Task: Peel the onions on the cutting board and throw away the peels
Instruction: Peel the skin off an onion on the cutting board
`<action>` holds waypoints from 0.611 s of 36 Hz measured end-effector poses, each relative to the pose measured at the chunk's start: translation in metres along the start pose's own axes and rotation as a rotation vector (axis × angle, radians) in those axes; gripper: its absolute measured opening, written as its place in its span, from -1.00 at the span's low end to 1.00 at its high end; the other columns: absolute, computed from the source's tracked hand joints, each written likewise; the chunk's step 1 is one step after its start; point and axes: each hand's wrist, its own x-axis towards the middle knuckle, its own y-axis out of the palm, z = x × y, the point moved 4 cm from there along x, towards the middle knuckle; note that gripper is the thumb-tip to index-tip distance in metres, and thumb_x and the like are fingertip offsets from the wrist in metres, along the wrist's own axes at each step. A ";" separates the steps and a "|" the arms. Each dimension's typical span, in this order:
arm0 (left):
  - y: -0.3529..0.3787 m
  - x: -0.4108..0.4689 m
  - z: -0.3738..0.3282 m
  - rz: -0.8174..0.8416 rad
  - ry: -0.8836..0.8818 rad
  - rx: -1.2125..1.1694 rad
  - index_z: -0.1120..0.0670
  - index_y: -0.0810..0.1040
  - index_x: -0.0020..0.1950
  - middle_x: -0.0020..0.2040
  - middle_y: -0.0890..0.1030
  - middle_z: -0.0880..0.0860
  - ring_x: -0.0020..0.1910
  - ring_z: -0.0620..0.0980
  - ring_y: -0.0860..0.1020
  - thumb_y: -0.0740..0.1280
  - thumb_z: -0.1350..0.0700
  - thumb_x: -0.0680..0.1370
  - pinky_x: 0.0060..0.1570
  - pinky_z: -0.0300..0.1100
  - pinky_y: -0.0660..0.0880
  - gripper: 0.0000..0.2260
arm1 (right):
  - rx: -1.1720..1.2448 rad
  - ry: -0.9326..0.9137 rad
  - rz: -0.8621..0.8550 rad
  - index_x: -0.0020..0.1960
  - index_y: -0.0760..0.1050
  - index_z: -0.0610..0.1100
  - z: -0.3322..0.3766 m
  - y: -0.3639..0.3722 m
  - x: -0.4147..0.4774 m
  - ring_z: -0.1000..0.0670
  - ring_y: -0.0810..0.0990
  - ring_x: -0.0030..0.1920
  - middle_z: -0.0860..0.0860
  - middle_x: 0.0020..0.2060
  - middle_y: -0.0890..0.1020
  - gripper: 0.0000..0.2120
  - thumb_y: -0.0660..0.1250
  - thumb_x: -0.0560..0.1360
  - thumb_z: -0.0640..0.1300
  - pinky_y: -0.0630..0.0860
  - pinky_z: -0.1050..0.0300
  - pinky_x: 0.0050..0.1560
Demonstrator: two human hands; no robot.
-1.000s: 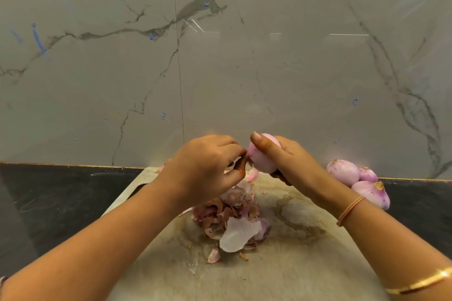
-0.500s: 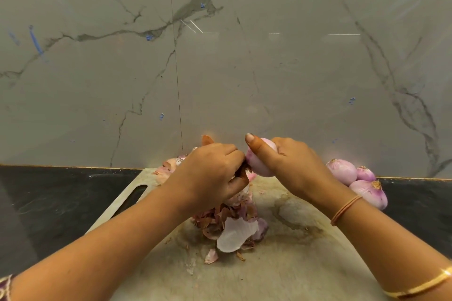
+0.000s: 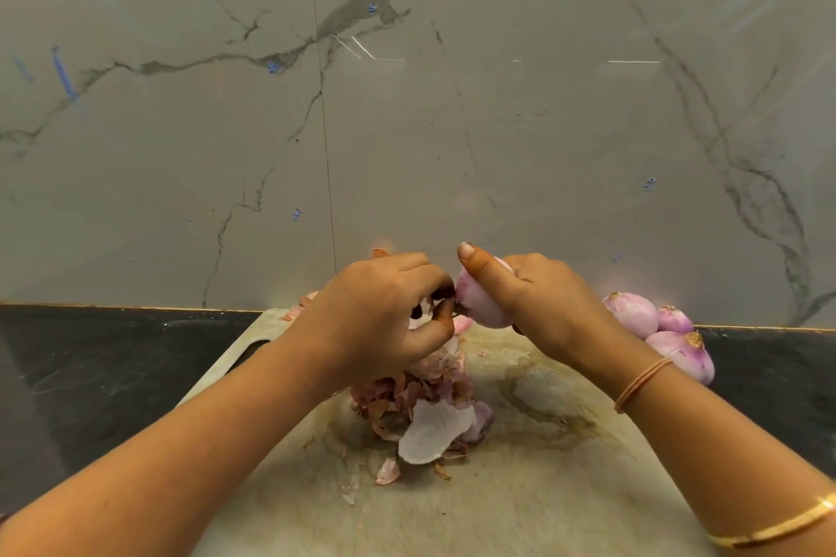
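Head view: our right hand [image 3: 549, 301] gripped the peeled onion [image 3: 480, 308], thumb across it; our left hand [image 3: 377, 314], fingers curled, pinched peel [image 3: 443, 295] at its left end.

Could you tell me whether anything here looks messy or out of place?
Yes: a loose pile of onion peels litters the middle of the cutting board, with scraps scattered toward its near edge, and the board shows a brownish stain right of the pile.
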 end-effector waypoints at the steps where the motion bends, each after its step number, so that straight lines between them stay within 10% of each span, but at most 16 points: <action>1: -0.001 0.000 0.000 0.007 0.001 -0.008 0.10 0.62 -0.12 -0.29 0.57 -0.05 -0.38 -0.12 0.46 0.18 0.00 0.47 -0.47 -0.27 0.43 -0.73 | -0.002 0.001 0.002 -0.24 0.51 -0.16 0.000 0.000 0.000 -0.08 0.51 -0.31 -0.09 -0.36 0.55 -0.18 -0.17 0.23 0.51 0.48 -0.01 -0.22; 11: 0.003 -0.002 0.005 -0.120 -0.116 -0.126 0.11 0.58 -0.26 -0.37 0.49 -0.08 -0.36 -0.09 0.41 0.20 0.00 0.42 -0.45 -0.20 0.38 -0.76 | 0.127 -0.007 -0.047 -0.13 0.54 -0.15 -0.003 0.005 0.001 -0.12 0.56 -0.21 -0.08 -0.24 0.60 -0.23 -0.03 0.36 0.53 0.53 -0.09 -0.16; 22: 0.008 -0.005 0.023 -0.210 -0.532 -0.576 0.07 0.64 -0.28 -0.40 0.60 -0.03 -0.39 -0.11 0.54 0.37 0.13 0.45 -0.31 -0.20 0.52 -0.89 | 0.382 -0.141 0.039 -0.03 0.37 0.08 0.003 0.009 0.000 0.10 0.47 -0.23 0.08 -0.15 0.52 -0.74 0.07 0.41 0.20 0.42 0.22 -0.27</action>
